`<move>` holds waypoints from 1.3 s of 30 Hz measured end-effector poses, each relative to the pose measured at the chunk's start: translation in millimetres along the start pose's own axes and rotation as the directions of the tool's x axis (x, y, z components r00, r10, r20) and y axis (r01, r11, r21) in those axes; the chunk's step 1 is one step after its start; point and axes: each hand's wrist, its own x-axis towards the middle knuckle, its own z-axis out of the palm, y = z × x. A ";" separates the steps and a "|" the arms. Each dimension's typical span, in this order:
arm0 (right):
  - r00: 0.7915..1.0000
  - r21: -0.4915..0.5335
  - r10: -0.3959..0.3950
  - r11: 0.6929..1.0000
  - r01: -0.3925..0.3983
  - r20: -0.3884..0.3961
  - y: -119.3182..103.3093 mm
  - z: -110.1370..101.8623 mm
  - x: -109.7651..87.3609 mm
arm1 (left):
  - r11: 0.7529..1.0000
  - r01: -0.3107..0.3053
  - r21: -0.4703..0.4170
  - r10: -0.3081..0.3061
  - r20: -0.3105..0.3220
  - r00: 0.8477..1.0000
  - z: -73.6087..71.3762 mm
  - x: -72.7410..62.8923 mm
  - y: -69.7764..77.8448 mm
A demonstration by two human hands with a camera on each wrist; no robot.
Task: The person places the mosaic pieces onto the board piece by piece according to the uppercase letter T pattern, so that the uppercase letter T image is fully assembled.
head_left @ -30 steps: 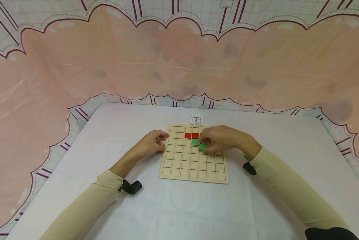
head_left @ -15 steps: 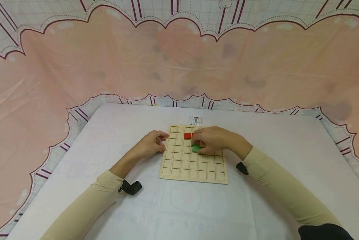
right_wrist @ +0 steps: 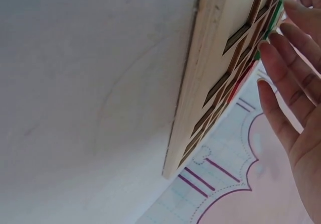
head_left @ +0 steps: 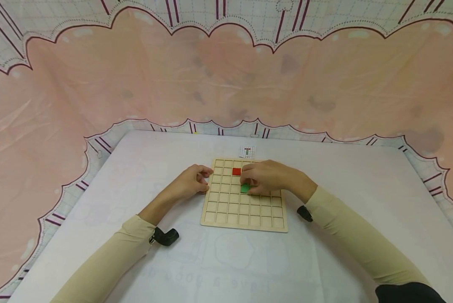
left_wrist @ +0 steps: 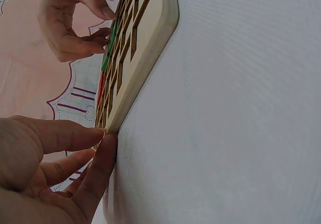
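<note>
A pale wooden grid board point(head_left: 222, 217) lies flat on the table. My left hand point(head_left: 191, 182) holds its left edge, thumb and index fingertips at the rim in the left wrist view. Over the upper middle of the grid my right hand point(head_left: 270, 176) pinches a green tile point(head_left: 244, 188), which sits low at a square under its fingertips. One red tile point(head_left: 236, 171) shows in the grid, up and left of the green one. The second red tile and the other green tile are hidden behind my right hand in the head view.
A small printed card point(head_left: 247, 152) with a coloured grid pattern lies just beyond the board's far edge. The white-covered table point(head_left: 166, 269) ends at a patterned cloth backdrop point(head_left: 226, 84). Black wrist cameras point(head_left: 166, 236) stick out under both sleeves.
My right hand has moved left with the green tile and lowered it to a square below the other green tile, covering that tile and one red tile. The left hand keeps still.
</note>
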 end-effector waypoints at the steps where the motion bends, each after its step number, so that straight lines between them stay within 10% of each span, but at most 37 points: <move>1: 1.000 0.000 0.004 1.000 -0.004 0.000 0.2 -0.1 -0.8 | 1.000 0.000 -0.001 0.000 0.001 1.000 0.0 0.0 -0.3; 39: 0.954 0.098 0.301 0.949 -0.299 -0.009 20.9 -3.8 -117.4 | 1.000 0.006 -0.027 -0.006 0.010 1.000 -0.6 -0.9 -1.0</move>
